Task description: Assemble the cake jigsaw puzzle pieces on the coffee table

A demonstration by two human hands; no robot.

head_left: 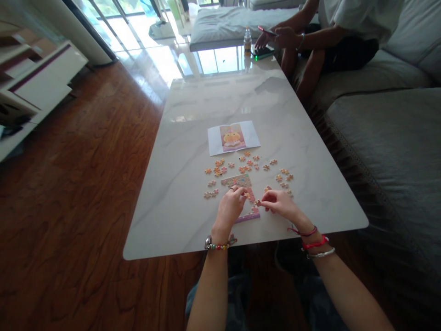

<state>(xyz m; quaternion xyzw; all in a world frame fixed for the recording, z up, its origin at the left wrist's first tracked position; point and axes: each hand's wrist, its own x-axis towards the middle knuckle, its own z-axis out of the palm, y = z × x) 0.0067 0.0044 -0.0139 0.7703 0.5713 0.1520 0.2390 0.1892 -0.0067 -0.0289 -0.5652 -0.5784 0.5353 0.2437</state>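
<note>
A partly joined jigsaw puzzle [255, 214] lies near the front edge of the table, with its top, right side and bottom strip showing. My right hand [279, 203] pinches a small puzzle piece [257, 202] at the puzzle's right edge. Over the left part of the puzzle is my left hand [231, 205], its fingers closed together; whatever they hold is too small or hidden to make out. This hand covers much of the puzzle's left side. Loose pieces [245, 168] lie behind the puzzle, and more pieces [284, 177] are scattered to the right and left.
Behind the pieces lies a creased paper sheet [214, 142] with a printed picture. A bottle [247, 42] and a dark device with a green light [262, 53] stand at the table's far end. Another person [339, 34] sits on the sofa [386, 110], holding a phone [267, 31].
</note>
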